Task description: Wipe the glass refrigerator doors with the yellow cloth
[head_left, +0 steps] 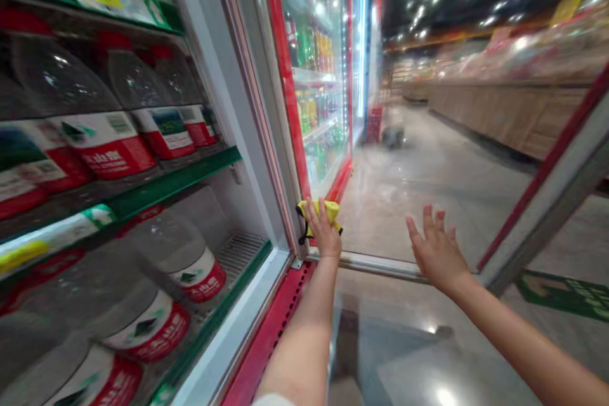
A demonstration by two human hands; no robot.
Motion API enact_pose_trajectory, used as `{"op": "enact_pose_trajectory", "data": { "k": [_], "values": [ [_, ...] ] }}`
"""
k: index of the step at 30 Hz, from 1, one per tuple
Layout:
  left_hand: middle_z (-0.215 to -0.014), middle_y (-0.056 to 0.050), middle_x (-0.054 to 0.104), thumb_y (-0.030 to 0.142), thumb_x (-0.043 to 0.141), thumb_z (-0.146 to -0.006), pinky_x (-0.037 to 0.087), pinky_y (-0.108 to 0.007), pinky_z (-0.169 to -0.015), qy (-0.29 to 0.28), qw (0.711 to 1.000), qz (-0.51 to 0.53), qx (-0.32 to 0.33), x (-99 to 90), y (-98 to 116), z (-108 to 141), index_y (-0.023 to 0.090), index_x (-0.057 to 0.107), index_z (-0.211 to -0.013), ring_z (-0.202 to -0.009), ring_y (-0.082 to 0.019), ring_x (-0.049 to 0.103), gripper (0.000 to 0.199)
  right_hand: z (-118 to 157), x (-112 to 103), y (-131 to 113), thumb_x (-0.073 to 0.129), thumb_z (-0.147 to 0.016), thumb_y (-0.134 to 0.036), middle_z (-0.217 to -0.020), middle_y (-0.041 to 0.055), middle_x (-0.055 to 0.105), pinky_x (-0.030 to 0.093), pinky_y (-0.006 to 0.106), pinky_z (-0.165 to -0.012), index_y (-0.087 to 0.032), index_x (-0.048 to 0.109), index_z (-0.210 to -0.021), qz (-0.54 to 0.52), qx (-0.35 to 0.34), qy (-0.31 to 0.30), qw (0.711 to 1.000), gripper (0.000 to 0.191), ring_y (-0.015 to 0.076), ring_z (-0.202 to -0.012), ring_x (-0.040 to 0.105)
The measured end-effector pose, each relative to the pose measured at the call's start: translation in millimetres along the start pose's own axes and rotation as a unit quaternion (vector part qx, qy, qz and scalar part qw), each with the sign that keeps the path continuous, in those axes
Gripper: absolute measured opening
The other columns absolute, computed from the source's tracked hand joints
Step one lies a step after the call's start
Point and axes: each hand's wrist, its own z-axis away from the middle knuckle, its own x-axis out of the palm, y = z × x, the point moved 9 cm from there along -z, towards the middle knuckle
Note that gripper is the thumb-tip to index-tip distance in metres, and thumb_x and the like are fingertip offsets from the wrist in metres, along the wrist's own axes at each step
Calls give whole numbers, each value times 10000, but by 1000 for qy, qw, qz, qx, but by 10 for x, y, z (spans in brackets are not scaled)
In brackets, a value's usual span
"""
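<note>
My left hand (323,228) presses a yellow cloth (328,209) with dark edging against the lower hinge-side corner of an open glass door (380,216). Its fingers lie stretched over the cloth. To the right, my right hand (438,250) is spread with fingers apart near the pane, just above the door's metal bottom rail (375,263). Nothing is in it; whether it touches the glass I cannot tell. Left of my arms stands the open cooler, its white frame (280,228) beside the door hinge.
Large water bottles (102,133) with red caps and red-white labels fill the cooler's green-edged shelves (190,181). A red perforated base strip (280,304) runs below. Beyond the door stand another drinks cooler (314,76) and a long wooden display counter (490,114). A green floor mat (566,295) lies at right.
</note>
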Motion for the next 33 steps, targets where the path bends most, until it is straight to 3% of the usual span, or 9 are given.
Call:
{"op": "enact_pose_trajectory", "data": {
  "k": [4, 7, 12, 15, 21, 24, 26, 30, 33],
  "values": [
    [-1705, -154, 201, -45, 476, -828, 185, -543, -1282, -14, 998, -11, -64, -1, -231, 341, 209, 292, -1603, -1583, -286, 101, 835, 9, 8, 0, 617, -904, -142, -1639, 375, 32, 466, 710, -1000, -127, 214, -1623, -10, 4, 13, 1000, 825, 572, -1439, 330],
    [-1706, -154, 198, -87, 463, -772, 211, -530, -1279, -15, 997, -13, -74, 7, -265, 415, 209, 286, -1605, -1578, -289, 115, 901, 23, 25, 23, 626, -895, -142, -1652, 350, -29, 486, 704, -981, -185, 73, -1647, -22, 0, 22, 1000, 934, 570, -1438, 336],
    [-1729, -143, 78, -90, 422, -763, 151, -538, -1287, 19, 998, -3, -54, -21, 12, -14, 206, 214, -1625, -1585, -282, 1, 935, 40, 51, 61, 621, -877, -114, -1624, 290, -242, 504, 703, -962, -272, -191, -1608, -40, -17, 40, 998, 1104, 579, -1444, 314],
    [-1715, -173, 117, -58, 430, -796, 186, -529, -1280, 41, 999, 28, 17, -97, 312, -344, 190, 261, -1602, -1593, -290, 89, 860, 32, 74, 76, 614, -870, -104, -1597, 261, -322, 508, 705, -957, -290, -278, -1569, -42, -18, 45, 998, 1148, 592, -1445, 298],
    [-1447, -210, 427, 84, 625, -810, 380, -513, -1174, 118, 990, 37, 71, -399, 375, -478, 150, 547, -1297, -1414, -315, 448, 497, -8, 155, 116, 623, -880, -113, -1604, 231, -316, 501, 691, -978, -324, -260, -1558, -56, -11, 30, 998, 1134, 574, -1451, 305],
    [-1316, -163, 492, 178, 695, -807, 423, -497, -1120, 103, 992, -17, 73, -439, 294, -477, 174, 658, -1129, -1287, -312, 522, 325, -23, 192, 137, 617, -885, -102, -1606, 228, -301, 487, 693, -993, -338, -254, -1551, -61, -5, 21, 998, 1121, 562, -1458, 301],
    [-1311, -151, 507, 244, 720, -814, 404, -515, -1121, 76, 992, -64, 74, -418, 238, -430, 204, 697, -1149, -1263, -325, 520, 338, -30, 211, 138, 616, -889, -106, -1605, 227, -303, 478, 698, -1000, -338, -244, -1555, -62, -4, 16, 998, 1112, 564, -1465, 283],
    [-1287, -129, 539, 238, 729, -802, 412, -533, -1092, 18, 993, -113, -7, -327, -45, -79, 275, 690, -1255, -1186, -322, 545, 457, -34, 226, 119, 626, -897, -144, -1600, 236, -317, 459, 715, -1007, -299, -160, -1600, -59, -8, 15, 998, 1065, 587, -1466, 251],
    [-1204, -123, 548, 100, 688, -754, 475, -502, -1016, 24, 990, -113, -78, -301, -232, 251, 247, 693, -1215, -1092, -292, 575, 484, -32, 221, 113, 653, -888, -168, -1607, 247, -302, 452, 732, -1002, -281, -70, -1631, -62, -6, 19, 998, 1042, 596, -1464, 244]
  ]
}}
